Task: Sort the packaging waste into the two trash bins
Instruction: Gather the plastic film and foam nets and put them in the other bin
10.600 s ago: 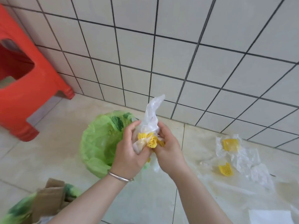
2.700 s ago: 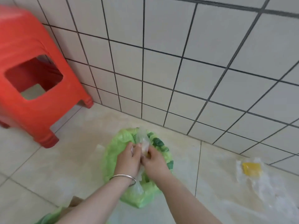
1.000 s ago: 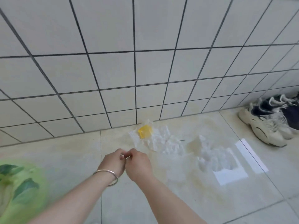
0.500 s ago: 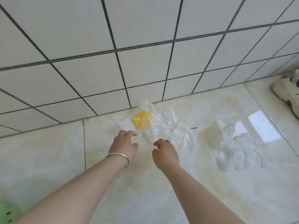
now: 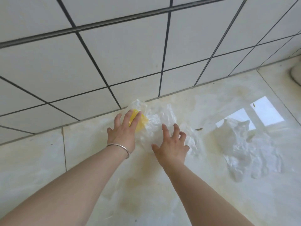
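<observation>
A crumpled clear plastic wrapper [image 5: 158,119] lies on the floor by the wall, with a yellow foam net piece [image 5: 141,123] in its left part. My left hand [image 5: 123,133], a bangle on its wrist, reaches out with straight fingers lying over the yellow piece. My right hand [image 5: 171,143] is spread with fingers apart just over the wrapper's lower right part and holds nothing. A second clear plastic wrapper [image 5: 249,147] lies further right on the floor. Neither trash bin is in view.
The white tiled wall [image 5: 130,54] rises straight behind the wrappers. A pale shoe's edge [image 5: 296,74] shows at the far right. A small dark scrap [image 5: 199,129] lies on the glossy floor tiles between the two wrappers.
Both hands, curled half a second ago, have opened and moved forward onto the wrapper. The left fingers now cover the yellow piece. The view has come closer to the floor.
</observation>
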The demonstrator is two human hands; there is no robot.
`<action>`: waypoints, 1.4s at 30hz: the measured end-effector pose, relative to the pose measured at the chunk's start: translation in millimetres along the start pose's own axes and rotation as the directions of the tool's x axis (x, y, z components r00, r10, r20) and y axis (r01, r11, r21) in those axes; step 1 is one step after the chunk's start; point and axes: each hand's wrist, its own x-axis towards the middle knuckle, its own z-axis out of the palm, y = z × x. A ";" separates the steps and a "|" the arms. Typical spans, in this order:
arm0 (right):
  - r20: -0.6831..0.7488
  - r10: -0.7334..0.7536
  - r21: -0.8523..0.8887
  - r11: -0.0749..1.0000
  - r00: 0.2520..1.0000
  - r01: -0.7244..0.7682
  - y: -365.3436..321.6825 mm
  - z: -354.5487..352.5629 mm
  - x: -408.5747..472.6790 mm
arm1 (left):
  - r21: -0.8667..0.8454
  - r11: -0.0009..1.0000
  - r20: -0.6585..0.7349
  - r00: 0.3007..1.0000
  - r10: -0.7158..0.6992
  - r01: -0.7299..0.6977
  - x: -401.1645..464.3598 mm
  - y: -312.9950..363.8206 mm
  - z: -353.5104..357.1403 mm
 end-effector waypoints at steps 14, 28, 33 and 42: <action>-0.014 -0.045 -0.013 0.999 0.999 0.045 3.0 25.7 -16.1 | -0.167 0.985 0.010 0.999 -0.038 0.039 -14.8 -13.9 22.5; -0.359 -0.382 0.013 0.911 0.852 0.413 11.1 33.9 -63.5 | -0.454 0.889 -0.006 0.998 -0.063 0.054 -81.7 24.9 5.0; -0.423 -0.372 0.111 0.884 0.826 0.454 10.7 25.0 -80.2 | -0.792 0.599 0.097 0.993 -0.072 0.121 -110.5 42.2 -9.4; -0.373 -0.198 0.511 0.771 0.906 0.379 54.7 -6.7 -88.2 | -0.943 0.242 0.203 0.972 -0.118 0.227 -98.5 109.0 -19.2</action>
